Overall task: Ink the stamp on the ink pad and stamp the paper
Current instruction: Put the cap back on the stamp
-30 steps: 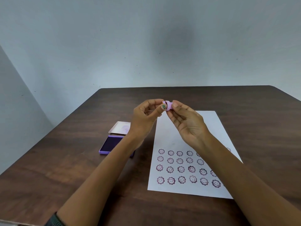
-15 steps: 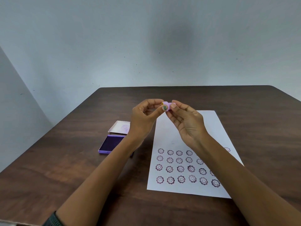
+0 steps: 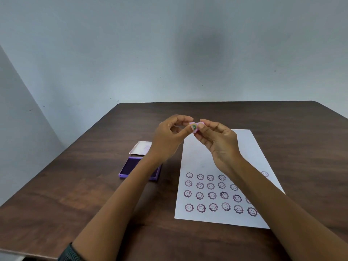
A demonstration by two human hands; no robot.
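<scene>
Stamp (image 3: 194, 127) pinched between fingers of raised left hand (image 3: 170, 137) and right hand (image 3: 219, 143) above paper (image 3: 216, 161)

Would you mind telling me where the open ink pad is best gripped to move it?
Grip the ink pad by its raised purple rim on the two long sides, coming from above; the inked centre should stay untouched, and the low flat tray offers only its edges.

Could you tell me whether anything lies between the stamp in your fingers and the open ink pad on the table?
Nothing visible blocks it. The stamp is held in the air by both hands; the ink pad lies open lower left, its lid set behind it. Only the left forearm crosses above the pad's right side.
</scene>
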